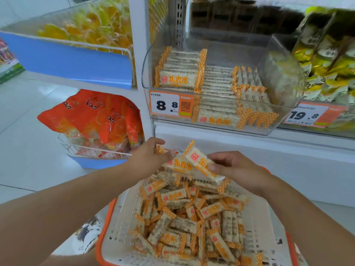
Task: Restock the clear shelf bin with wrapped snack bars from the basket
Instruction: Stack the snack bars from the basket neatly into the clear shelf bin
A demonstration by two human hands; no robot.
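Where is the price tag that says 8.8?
The 8.8 price tag sits on the front left of the clear bin, left of the lower row of stacked snack bars, above the basket.

Left hand (151,156) and right hand (236,167): both bare, no gloves, rings or watch. Forearms bare too, no sleeves visible up to frame edge.

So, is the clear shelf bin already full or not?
Not full. The clear shelf bin holds stacked snack bars at left and centre, but its right part is bare.
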